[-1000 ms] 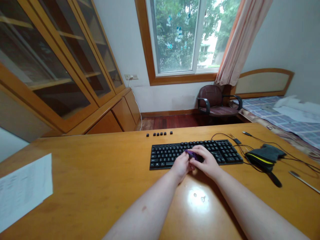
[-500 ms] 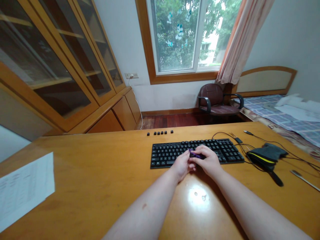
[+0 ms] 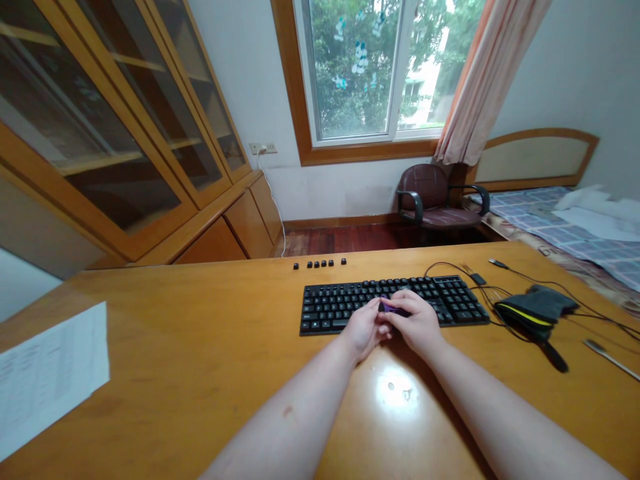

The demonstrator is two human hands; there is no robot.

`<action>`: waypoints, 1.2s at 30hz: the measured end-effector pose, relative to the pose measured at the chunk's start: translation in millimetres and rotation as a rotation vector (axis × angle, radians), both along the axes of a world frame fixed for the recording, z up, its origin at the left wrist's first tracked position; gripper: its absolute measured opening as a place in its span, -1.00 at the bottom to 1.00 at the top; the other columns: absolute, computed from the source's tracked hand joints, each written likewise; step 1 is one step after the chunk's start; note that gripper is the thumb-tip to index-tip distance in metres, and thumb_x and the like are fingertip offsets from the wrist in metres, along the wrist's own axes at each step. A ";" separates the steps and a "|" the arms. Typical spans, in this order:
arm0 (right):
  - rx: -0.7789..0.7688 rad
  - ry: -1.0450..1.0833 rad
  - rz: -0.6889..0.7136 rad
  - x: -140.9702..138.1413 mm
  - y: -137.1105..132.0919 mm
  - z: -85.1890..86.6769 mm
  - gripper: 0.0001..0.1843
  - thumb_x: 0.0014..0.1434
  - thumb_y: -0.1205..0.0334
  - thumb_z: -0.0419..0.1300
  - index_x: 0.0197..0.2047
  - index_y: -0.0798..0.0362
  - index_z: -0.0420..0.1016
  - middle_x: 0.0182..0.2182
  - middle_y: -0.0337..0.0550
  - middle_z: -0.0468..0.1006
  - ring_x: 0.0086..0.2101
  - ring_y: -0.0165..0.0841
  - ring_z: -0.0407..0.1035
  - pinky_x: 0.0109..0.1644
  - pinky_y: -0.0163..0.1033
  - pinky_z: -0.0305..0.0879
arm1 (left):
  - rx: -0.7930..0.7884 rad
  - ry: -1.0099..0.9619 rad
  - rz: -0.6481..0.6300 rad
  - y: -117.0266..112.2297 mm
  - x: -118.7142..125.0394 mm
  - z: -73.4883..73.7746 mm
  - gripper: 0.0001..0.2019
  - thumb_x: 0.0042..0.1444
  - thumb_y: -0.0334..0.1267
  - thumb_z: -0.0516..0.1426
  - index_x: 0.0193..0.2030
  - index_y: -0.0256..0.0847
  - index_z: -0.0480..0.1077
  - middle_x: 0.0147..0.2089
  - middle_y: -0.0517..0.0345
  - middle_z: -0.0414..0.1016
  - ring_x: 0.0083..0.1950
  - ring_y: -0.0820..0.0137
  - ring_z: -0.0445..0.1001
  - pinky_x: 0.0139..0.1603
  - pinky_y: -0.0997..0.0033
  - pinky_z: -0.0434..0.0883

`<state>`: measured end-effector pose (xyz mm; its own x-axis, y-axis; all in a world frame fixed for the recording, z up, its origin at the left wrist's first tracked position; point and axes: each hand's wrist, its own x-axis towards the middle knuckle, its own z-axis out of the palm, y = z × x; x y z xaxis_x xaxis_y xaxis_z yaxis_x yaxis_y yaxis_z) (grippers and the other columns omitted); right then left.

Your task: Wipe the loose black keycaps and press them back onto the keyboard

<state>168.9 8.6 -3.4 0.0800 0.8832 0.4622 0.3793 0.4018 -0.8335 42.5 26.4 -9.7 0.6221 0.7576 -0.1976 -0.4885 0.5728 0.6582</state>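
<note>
A black keyboard (image 3: 340,303) lies on the wooden desk (image 3: 200,320). Both my hands meet over its front middle. My right hand (image 3: 417,323) is closed around a small purple tool (image 3: 390,307), which points down at the keys. My left hand (image 3: 363,328) sits right beside it, fingers curled and pinched near the tool's tip; whatever is in them is hidden. Several loose black keycaps (image 3: 320,264) stand in a row on the desk behind the keyboard.
A black pouch with a yellow stripe (image 3: 533,308) and tangled black cables (image 3: 483,287) lie right of the keyboard. A thin metal tool (image 3: 607,350) rests at the far right. White paper (image 3: 50,370) lies at the left. A chair (image 3: 433,197) stands beyond the desk.
Both hands stay together over the keyboard; the purple tool has shifted slightly between the fingers. The view has drifted a little.
</note>
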 end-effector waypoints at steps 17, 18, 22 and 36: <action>-0.068 0.008 0.102 0.5 0.1 1.7 -0.72 0.10 0.25 0.14 -0.09 -0.09 0.50 -0.25 -0.15 0.39 -0.19 -0.31 0.33 -0.09 -0.15 0.29 | -0.052 -0.162 0.043 0.0 0.0 0.1 -0.85 0.05 -0.27 0.13 -0.26 -0.27 0.27 -0.46 0.29 0.15 -0.57 0.63 0.11 -0.48 0.54 0.18; -0.065 0.032 0.085 0.0 -0.3 2.2 -0.75 0.09 0.24 0.16 -0.14 -0.08 0.52 -0.28 -0.15 0.39 -0.22 -0.31 0.34 -0.12 -0.16 0.30 | -0.052 -0.166 0.044 -0.1 -0.2 0.5 -0.86 0.06 -0.28 0.12 -0.27 -0.27 0.27 -0.46 0.28 0.15 -0.56 0.63 0.12 -0.48 0.54 0.18; -0.062 0.096 0.046 0.3 0.1 3.5 -0.84 0.04 0.22 0.21 -0.26 -0.04 0.56 -0.34 -0.16 0.41 -0.29 -0.32 0.35 -0.19 -0.19 0.32 | -0.055 -0.182 0.037 -0.3 -1.4 3.5 -0.89 0.07 -0.29 0.11 -0.32 -0.27 0.26 -0.47 0.29 0.11 -0.55 0.62 0.12 -0.48 0.55 0.17; -0.094 0.031 0.112 -0.3 0.0 3.6 -0.67 0.09 0.21 0.17 -0.04 -0.11 0.48 -0.25 -0.15 0.39 -0.18 -0.30 0.32 -0.07 -0.18 0.27 | 0.006 -0.180 0.055 1.6 0.1 2.2 -0.83 0.05 -0.25 0.15 -0.25 -0.28 0.30 -0.49 0.29 0.14 -0.55 0.63 0.10 -0.47 0.58 0.16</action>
